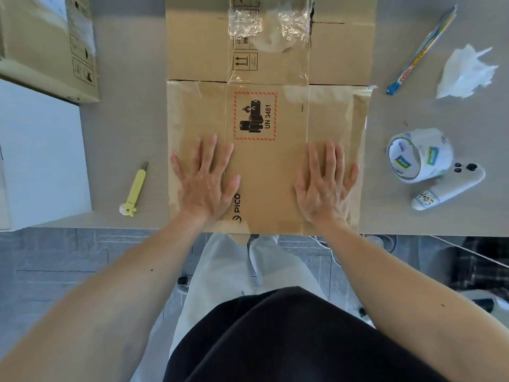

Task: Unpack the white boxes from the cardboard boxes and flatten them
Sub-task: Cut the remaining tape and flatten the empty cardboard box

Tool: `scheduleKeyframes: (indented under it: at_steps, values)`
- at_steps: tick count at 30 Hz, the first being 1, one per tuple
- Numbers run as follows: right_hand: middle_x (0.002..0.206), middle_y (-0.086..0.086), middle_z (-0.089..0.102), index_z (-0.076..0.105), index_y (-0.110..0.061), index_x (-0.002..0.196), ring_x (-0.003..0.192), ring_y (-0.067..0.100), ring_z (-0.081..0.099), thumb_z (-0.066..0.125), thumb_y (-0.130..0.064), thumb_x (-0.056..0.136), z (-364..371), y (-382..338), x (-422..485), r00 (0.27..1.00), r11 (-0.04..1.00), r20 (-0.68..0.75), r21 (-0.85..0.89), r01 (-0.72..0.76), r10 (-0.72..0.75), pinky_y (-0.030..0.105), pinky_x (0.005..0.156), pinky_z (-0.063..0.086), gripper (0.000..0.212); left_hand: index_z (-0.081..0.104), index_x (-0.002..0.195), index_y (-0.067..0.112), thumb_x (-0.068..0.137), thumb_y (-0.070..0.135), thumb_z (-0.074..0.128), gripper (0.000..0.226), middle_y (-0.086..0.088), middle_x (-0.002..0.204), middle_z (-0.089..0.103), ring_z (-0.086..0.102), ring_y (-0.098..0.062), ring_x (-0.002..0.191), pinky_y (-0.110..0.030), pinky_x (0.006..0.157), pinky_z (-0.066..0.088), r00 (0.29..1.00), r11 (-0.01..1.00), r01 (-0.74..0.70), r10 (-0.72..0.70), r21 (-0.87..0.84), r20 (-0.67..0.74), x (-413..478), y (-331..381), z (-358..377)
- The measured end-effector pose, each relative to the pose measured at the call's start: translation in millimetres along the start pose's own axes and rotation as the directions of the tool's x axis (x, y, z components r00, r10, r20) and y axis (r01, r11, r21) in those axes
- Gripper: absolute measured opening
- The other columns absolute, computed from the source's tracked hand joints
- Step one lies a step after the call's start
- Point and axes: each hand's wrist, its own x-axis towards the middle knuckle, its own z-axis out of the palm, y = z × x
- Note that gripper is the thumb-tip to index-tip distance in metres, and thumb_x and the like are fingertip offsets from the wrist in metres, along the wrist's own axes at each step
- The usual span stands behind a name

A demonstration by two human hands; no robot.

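A flattened brown cardboard box lies in the middle of the table, with clear tape strips, a red-framed battery label and the word PICO near the front edge. My left hand presses flat on its near left part, fingers spread. My right hand presses flat on its near right part, fingers spread too. Neither hand holds anything. A white box stands at the left edge of the table. Another cardboard box sits at the far left, still in its box shape.
A yellow utility knife lies left of the flat cardboard. To the right are a roll of tape, a white controller, a crumpled tissue and a blue-tipped wrapped stick. The table's front edge runs just under my wrists.
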Motion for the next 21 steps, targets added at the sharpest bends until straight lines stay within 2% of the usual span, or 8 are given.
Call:
scheduleKeyframes:
  at_steps: [9,12,14,15,16,18,19,21]
  values:
    - [0.163,0.008,0.011,0.012,-0.031,0.156,0.15,0.028,0.008,0.032,-0.048,0.096,-4.1,-3.1,1.0,0.997,1.0,0.072,-0.011,-0.021,0.022,0.059,0.118,0.002,0.065,0.005,0.157,0.04,0.095,0.064,0.021,0.068,0.004,0.167,-0.003,-0.002,-0.027,0.153,-0.07,0.114,-0.002,0.998,1.0,-0.003,0.003,0.014,0.064,1.6,-1.3,-4.5]
    - [0.163,0.005,0.009,0.011,-0.033,0.155,0.151,0.025,0.004,0.034,-0.049,0.098,-8.5,-3.5,1.9,0.994,1.0,0.106,-0.001,-0.031,0.031,0.056,0.118,-0.003,0.064,0.002,0.156,0.043,0.095,0.065,0.021,0.068,0.008,0.166,-0.009,-0.009,-0.023,0.153,-0.067,0.114,-0.008,0.993,1.0,-0.01,0.012,-0.015,0.115,1.8,-1.9,-11.6]
    - [0.161,0.003,0.011,0.017,-0.035,0.153,0.149,0.024,0.007,0.033,-0.05,0.097,-12.9,-4.5,3.0,0.993,0.998,0.112,0.043,-0.054,0.049,0.053,0.118,-0.004,0.06,0.003,0.155,0.045,0.095,0.063,0.029,0.067,0.012,0.165,-0.013,-0.015,-0.016,0.152,-0.064,0.114,-0.011,0.987,0.995,-0.023,0.037,-0.092,0.156,3.1,-6.2,-21.6]
    - [0.158,0.002,0.017,0.025,-0.035,0.149,0.147,0.024,0.014,0.034,-0.05,0.095,-17.2,-6.8,5.5,0.992,0.994,0.105,0.08,-0.08,0.072,0.052,0.117,0.0,0.058,0.009,0.155,0.045,0.096,0.059,0.036,0.066,0.013,0.165,-0.011,-0.014,-0.013,0.151,-0.062,0.115,-0.01,0.985,0.989,-0.026,0.05,-0.145,0.168,5.2,-9.3,-27.8]
    - [0.153,0.002,0.024,0.034,-0.033,0.143,0.141,0.026,0.023,0.037,-0.048,0.091,-22.9,-9.7,10.3,0.99,0.985,0.098,0.126,-0.117,0.105,0.052,0.115,0.007,0.054,0.02,0.153,0.043,0.095,0.055,0.042,0.063,0.012,0.166,-0.002,-0.007,-0.012,0.152,-0.06,0.116,-0.004,0.986,0.98,-0.033,0.064,-0.194,0.157,8.3,-12.7,-35.5]
    - [0.138,0.004,0.036,0.047,-0.027,0.126,0.124,0.031,0.038,0.044,-0.038,0.088,-40.6,-17.4,26.5,0.979,0.962,0.101,0.195,-0.192,0.175,0.051,0.107,0.022,0.04,0.046,0.141,0.036,0.089,0.05,0.048,0.054,0.004,0.161,0.024,0.022,-0.016,0.147,-0.053,0.114,0.015,0.994,0.963,-0.037,0.063,-0.268,0.088,20.6,-20.6,-53.9]
    - [0.132,0.004,0.04,0.049,-0.024,0.121,0.119,0.032,0.041,0.046,-0.034,0.089,-50.4,-21.1,37.8,0.974,0.955,0.116,0.206,-0.215,0.194,0.049,0.104,0.027,0.034,0.056,0.133,0.031,0.086,0.049,0.05,0.05,0.0,0.153,0.037,0.034,-0.019,0.141,-0.05,0.11,0.023,0.997,0.951,-0.012,0.034,-0.31,0.064,30.2,-24.0,-64.0]
    - [0.126,0.005,0.043,0.052,-0.021,0.117,0.118,0.03,0.041,0.05,-0.029,0.091,-67.7,-24.4,64.4,0.963,0.934,0.127,0.244,-0.263,0.238,0.047,0.102,0.031,0.027,0.068,0.115,0.02,0.083,0.043,0.055,0.042,-0.006,0.135,0.051,0.046,-0.025,0.129,-0.042,0.105,0.034,0.997,0.892,0.081,-0.064,-0.444,0.052,54.5,-31.9,-82.9]
